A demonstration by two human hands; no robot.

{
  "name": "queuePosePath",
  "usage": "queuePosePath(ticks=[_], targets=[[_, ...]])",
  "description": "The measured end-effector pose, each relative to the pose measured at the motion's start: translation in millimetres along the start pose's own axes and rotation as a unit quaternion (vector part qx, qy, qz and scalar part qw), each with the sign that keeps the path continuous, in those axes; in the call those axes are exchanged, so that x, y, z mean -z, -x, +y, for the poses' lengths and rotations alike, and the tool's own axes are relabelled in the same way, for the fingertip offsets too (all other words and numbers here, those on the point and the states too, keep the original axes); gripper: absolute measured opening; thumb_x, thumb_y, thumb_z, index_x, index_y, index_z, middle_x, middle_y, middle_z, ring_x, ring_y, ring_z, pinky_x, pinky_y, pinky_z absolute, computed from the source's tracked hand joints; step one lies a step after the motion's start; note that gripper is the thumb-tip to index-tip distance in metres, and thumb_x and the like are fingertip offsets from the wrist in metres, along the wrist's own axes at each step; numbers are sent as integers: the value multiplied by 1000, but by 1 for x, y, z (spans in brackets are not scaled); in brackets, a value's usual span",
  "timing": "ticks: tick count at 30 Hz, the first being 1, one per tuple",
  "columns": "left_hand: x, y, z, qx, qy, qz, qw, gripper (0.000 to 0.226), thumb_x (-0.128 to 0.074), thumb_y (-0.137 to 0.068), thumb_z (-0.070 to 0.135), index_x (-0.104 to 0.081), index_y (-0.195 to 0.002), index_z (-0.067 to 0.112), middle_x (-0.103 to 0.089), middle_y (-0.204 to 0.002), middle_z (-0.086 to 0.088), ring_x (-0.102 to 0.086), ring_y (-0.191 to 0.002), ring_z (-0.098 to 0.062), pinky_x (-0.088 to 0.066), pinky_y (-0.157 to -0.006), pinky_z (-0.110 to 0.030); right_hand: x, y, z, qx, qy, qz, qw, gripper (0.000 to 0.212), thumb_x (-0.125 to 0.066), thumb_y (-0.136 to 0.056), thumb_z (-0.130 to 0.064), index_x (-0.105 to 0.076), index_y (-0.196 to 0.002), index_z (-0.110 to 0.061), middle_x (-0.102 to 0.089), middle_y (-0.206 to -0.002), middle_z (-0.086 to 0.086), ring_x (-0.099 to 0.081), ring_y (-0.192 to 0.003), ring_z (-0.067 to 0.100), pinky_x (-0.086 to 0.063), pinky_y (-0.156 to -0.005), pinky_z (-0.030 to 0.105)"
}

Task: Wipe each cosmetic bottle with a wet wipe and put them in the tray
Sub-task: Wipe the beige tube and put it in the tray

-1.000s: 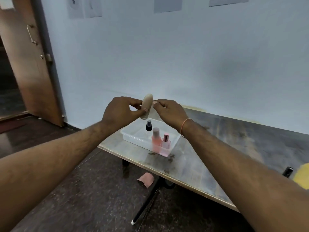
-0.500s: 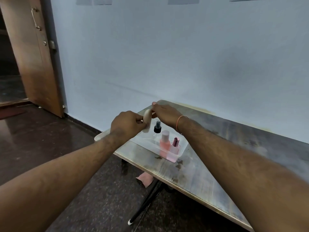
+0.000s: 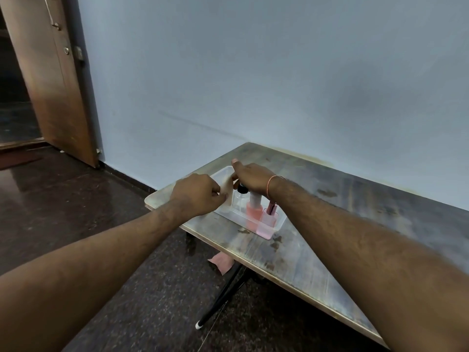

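Here both hands meet over the tray's far-left end: the left hand [image 3: 196, 194] pinches a pale beige bottle [image 3: 227, 193] between thumb and curled fingers, while the right hand [image 3: 252, 178] reaches across from the other side, its fingers bent down over the bottle's top; whether its grip closes on the bottle or on a wipe cannot be told, since its fingertips are hidden. The bottle hangs upright, low over the clear tray [image 3: 278, 222], just beside a black-capped bottle [image 3: 242, 193]. A pink bottle [image 3: 253, 212] and a smaller pink bottle with a rose cap [image 3: 267, 222] stand at the tray's near end. The tray rests near the bench [image 3: 342, 224] corner. Judged step: setting the wiped bottle into the tray. The next move calls for lowering it onto bare tray floor without knocking its neighbour, then releasing both hands
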State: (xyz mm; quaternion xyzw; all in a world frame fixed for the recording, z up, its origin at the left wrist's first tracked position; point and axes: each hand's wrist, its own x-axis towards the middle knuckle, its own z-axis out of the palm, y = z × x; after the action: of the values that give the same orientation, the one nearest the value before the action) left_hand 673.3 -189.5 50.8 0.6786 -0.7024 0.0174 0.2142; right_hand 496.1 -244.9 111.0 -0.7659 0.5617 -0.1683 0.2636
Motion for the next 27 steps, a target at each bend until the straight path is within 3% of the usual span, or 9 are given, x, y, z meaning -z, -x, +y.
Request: queuePosePath(ticks=[7, 12, 16, 18, 21, 24, 27], targets=[[0, 1, 1, -4, -19, -1, 1000, 42, -55, -91, 66, -80, -89, 31, -78, -87, 14, -69, -86, -14, -57, -74, -32, 0, 3, 3, -2, 25, 9, 1000, 78, -20, -109, -61, -81, -103, -13, -80, -94, -1, -71, -105, 26, -48, -109, 39], [2, 5, 2, 1, 7, 7, 1000, 67, -37, -73, 82, -81, -89, 36, -78, -88, 20, -69, -86, -9, -59, -76, -32, 1, 5, 7, -1, 0, 16, 1000, 73, -22, -108, -63, -80, -112, -19, -80, -98, -4, -70, -109, 22, -48, -109, 41], [4, 7, -2, -7, -3, 3, 1000, 52, -56, -80, 79, -82, -98, 38, -78, -100, 23, -70, -98, -9, -57, -79, -31, 4, 11, 7, 4, -9, 31, 999, 72, -21, -108, -66, -77, -121, -22, -78, -108, -4, -65, -115, 23, -45, -108, 40], [4, 9, -3, -4, -6, 6, 1000, 63, -53, -78, 84, -81, -110, 37, -78, -111, 22, -70, -107, -10, -57, -83, -33, 6, 16, 7, 10, -9, 39, 999, 73, -20, -108, -65, -77, -119, -20, -77, -109, -2, -65, -115, 24, -45, -108, 41], [6, 15, -2, -2, -12, 30, 999, 83, -50, -79, 88, -68, -138, 33, -72, -135, 17, -65, -128, -14, -56, -98, -38, 11, 27, 7, 32, -6, 52, 998, 73, -20, -111, -61, -77, -119, -16, -76, -117, -1, -63, -115, 25, -44, -107, 39], [8, 24, 0, -37, -30, 83, 995, 81, -47, -90, 82, -54, -145, 23, -64, -145, 4, -65, -127, -26, -58, -95, -46, 19, 39, 13, 46, -10, 72, 996, 70, -20, -111, -61, -72, -127, -17, -72, -127, 1, -59, -121, 26, -43, -110, 41], [9, 32, 8, -60, -103, 141, 983, 91, -46, -98, 71, -27, -167, 16, -24, -177, -9, -47, -146, -35, -48, -104, -55, 26, 53, 25, 65, -22, 105, 992, 68, -22, -109, -63, -70, -124, -17, -74, -121, 4, -63, -119, 28, -46, -109, 46]])
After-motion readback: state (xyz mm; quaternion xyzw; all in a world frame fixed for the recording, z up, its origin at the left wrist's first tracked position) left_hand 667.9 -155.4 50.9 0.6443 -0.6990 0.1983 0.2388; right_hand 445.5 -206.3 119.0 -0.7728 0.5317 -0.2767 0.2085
